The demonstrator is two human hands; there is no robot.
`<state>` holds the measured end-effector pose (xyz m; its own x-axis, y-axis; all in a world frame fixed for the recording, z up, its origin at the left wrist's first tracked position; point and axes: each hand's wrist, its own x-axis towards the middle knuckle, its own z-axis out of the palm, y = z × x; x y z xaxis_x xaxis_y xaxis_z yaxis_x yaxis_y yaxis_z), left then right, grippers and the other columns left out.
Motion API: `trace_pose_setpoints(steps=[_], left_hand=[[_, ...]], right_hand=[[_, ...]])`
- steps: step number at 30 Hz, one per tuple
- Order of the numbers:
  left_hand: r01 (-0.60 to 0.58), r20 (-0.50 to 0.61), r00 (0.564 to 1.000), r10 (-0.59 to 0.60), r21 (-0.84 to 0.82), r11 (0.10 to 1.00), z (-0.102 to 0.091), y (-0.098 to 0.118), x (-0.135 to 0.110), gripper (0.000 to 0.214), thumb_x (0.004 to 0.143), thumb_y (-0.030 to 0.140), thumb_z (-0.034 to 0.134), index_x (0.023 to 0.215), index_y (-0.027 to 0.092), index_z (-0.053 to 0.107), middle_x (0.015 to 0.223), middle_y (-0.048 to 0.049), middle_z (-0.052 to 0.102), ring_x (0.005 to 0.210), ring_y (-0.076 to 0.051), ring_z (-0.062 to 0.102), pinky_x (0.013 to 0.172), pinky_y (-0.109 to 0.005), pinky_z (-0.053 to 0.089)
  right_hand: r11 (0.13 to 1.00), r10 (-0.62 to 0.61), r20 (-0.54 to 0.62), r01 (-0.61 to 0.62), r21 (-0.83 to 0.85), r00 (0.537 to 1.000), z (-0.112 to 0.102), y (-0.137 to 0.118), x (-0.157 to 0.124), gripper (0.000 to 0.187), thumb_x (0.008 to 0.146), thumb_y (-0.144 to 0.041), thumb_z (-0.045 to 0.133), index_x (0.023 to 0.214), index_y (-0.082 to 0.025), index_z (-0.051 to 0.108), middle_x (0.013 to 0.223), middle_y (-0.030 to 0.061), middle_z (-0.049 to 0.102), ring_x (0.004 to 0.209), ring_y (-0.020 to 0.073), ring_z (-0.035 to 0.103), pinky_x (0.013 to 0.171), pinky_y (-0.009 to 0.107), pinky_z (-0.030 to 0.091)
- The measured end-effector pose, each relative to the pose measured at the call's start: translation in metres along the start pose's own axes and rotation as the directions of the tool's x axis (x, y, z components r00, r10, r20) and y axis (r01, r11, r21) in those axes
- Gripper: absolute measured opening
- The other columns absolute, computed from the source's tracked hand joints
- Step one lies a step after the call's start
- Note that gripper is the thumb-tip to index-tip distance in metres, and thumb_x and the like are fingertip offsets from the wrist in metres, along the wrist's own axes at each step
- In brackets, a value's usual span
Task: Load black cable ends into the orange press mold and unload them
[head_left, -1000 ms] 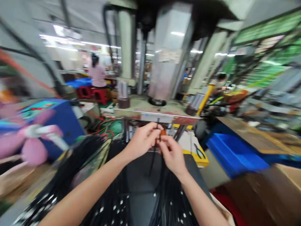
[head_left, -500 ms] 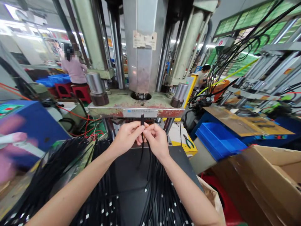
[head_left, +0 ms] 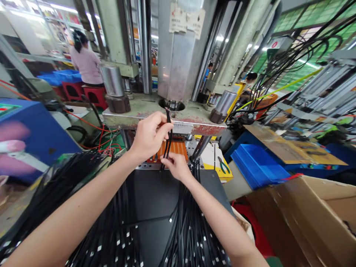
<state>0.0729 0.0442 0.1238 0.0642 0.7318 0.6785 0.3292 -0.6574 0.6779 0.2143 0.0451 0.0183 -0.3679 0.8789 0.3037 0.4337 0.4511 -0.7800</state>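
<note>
My left hand (head_left: 151, 134) is closed in a pinch around the upper end of thin black cables (head_left: 167, 145), raised in front of the press's plate edge. Lower down, my right hand (head_left: 178, 165) pinches the same cables between thumb and fingers. Between the two hands the cables run nearly upright, as two strands side by side. Behind them lies an orange mold plate (head_left: 180, 149) in the press opening. A bundle of black cables (head_left: 191, 218) with silvery tips hangs over the dark work surface (head_left: 151, 202) below my right forearm.
The press (head_left: 178, 70) towers ahead. More black cables (head_left: 63, 181) lie at left. Green-handled pliers (head_left: 223, 165) rest on a yellow-edged board at right, near a blue bin (head_left: 257, 167) and a cardboard box (head_left: 303, 211). A seated person (head_left: 85, 63) is at back left; a blurred pink fan (head_left: 13, 144) stands nearby.
My hands have moved apart: the left went up with the cable end, the right slid lower along the strands. The orange plate shows more. The camera view has shifted slightly.
</note>
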Motion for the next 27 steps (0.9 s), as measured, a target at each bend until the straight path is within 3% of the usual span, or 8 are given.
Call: trace_pose_setpoints(steps=[4, 7, 10, 12, 16, 19, 23, 27], left_hand=[[-0.024, -0.007, 1.000, 0.025, 0.092, 0.995, 0.005, -0.021, -0.028, 0.025, 0.083, 0.033, 0.057, 0.101, 0.017, 0.055, 0.099, -0.0059, 0.059, 0.078, -0.013, 0.061, 0.073, -0.025, 0.053], [-0.064, 0.205, 0.979, 0.005, 0.284, 0.957, 0.003, -0.057, -0.062, 0.018, 0.089, 0.027, 0.045, 0.098, 0.017, 0.057, 0.101, -0.0072, 0.062, 0.087, -0.015, 0.062, 0.083, -0.030, 0.053], [-0.270, 0.531, 0.848, 0.001, 0.430, 0.861, -0.003, -0.089, -0.085, 0.040, 0.088, 0.011, 0.029, 0.106, 0.019, 0.063, 0.117, -0.0082, 0.063, 0.114, -0.019, 0.056, 0.104, -0.039, 0.042], [-0.358, 0.605, 0.796, 0.003, 0.467, 0.808, -0.005, -0.097, -0.091, 0.049, 0.085, 0.006, 0.027, 0.120, 0.017, 0.060, 0.129, -0.0079, 0.058, 0.124, -0.018, 0.050, 0.110, -0.041, 0.037], [-0.451, 0.661, 0.750, -0.025, 0.538, 0.712, -0.002, -0.087, -0.092, 0.048, 0.088, 0.007, 0.028, 0.126, 0.010, 0.057, 0.130, -0.0122, 0.057, 0.124, -0.021, 0.051, 0.111, -0.040, 0.035], [-0.462, 0.673, 0.736, -0.074, 0.579, 0.672, 0.002, -0.077, -0.090, 0.042, 0.093, 0.021, 0.035, 0.129, 0.008, 0.053, 0.134, -0.0154, 0.052, 0.127, -0.025, 0.047, 0.112, -0.043, 0.031], [-0.398, 0.671, 0.721, -0.173, 0.606, 0.689, 0.003, -0.082, -0.076, 0.053, 0.096, 0.043, 0.033, 0.141, 0.015, 0.039, 0.144, -0.0110, 0.042, 0.134, -0.023, 0.038, 0.114, -0.049, 0.021], [-0.275, 0.627, 0.693, -0.356, 0.686, 0.673, 0.013, -0.104, -0.035, 0.057, 0.098, 0.046, 0.019, 0.143, 0.014, 0.033, 0.148, -0.0101, 0.035, 0.137, -0.023, 0.033, 0.114, -0.050, 0.018]], right_hand=[[0.993, 0.115, -0.068, -0.116, -0.010, 0.991, -0.001, 0.022, 0.052, 0.011, 0.084, -0.025, 0.063, 0.078, -0.017, 0.067, 0.060, -0.0029, 0.062, 0.056, 0.0127, 0.059, 0.055, 0.020, 0.040], [0.987, 0.158, -0.052, -0.158, -0.010, 0.986, -0.001, 0.032, 0.073, 0.009, 0.084, -0.022, 0.063, 0.080, -0.017, 0.069, 0.065, -0.0018, 0.066, 0.057, 0.0119, 0.061, 0.055, 0.019, 0.041], [0.984, 0.177, -0.015, -0.177, -0.020, 0.984, -0.001, 0.037, 0.079, 0.006, 0.082, -0.019, 0.065, 0.078, -0.017, 0.068, 0.066, -0.0016, 0.067, 0.057, 0.0114, 0.063, 0.055, 0.018, 0.043], [0.984, 0.176, 0.012, -0.176, -0.039, 0.984, -0.002, 0.037, 0.079, 0.005, 0.081, -0.016, 0.065, 0.077, -0.017, 0.068, 0.066, -0.0018, 0.067, 0.058, 0.0110, 0.064, 0.057, 0.017, 0.044], [0.980, 0.159, 0.028, -0.155, -0.128, 0.987, -0.005, 0.031, 0.071, 0.007, 0.081, -0.012, 0.064, 0.080, -0.018, 0.069, 0.069, -0.0020, 0.068, 0.068, 0.0117, 0.066, 0.064, 0.018, 0.045], [0.965, 0.136, 0.009, -0.130, -0.228, 0.991, -0.006, 0.027, 0.067, 0.010, 0.078, -0.012, 0.067, 0.082, -0.020, 0.069, 0.080, -0.0013, 0.070, 0.080, 0.0140, 0.065, 0.074, 0.020, 0.045], [0.917, 0.168, -0.049, -0.174, -0.358, 0.985, -0.006, 0.028, 0.082, 0.009, 0.081, -0.016, 0.064, 0.087, -0.020, 0.069, 0.096, 0.0045, 0.070, 0.095, 0.0198, 0.062, 0.086, 0.026, 0.043], [0.845, 0.212, -0.158, -0.262, -0.466, 0.964, -0.008, 0.031, 0.090, 0.019, 0.089, -0.016, 0.051, 0.099, -0.011, 0.067, 0.105, 0.0168, 0.065, 0.101, 0.0256, 0.059, 0.088, 0.034, 0.041]])
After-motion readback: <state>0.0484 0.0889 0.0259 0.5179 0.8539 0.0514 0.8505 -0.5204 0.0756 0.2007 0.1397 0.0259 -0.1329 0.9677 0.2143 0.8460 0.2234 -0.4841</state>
